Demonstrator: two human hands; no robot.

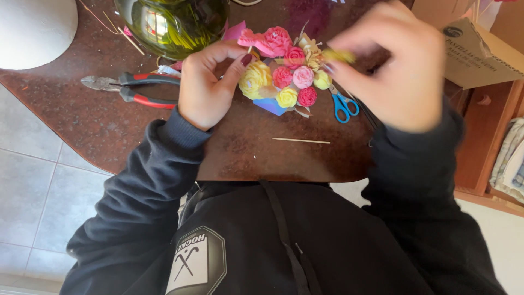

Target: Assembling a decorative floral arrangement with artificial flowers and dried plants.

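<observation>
A cluster of small paper flowers (288, 76) in pink, yellow and red lies on the dark brown table (256, 153). My left hand (207, 87) rests at the cluster's left side, thumb and forefinger closed on a yellow flower (255, 79). My right hand (398, 68) is blurred above the cluster's right side, its fingertips pinching a small yellow piece (338, 55).
Red-handled pliers (134, 90) lie left of my left hand. Blue-handled scissors (344, 105) lie under my right hand, and a thin wooden stick (301, 141) nearer to me. A green glass vessel (172, 24) stands at the back, a cardboard box (483, 54) at the right.
</observation>
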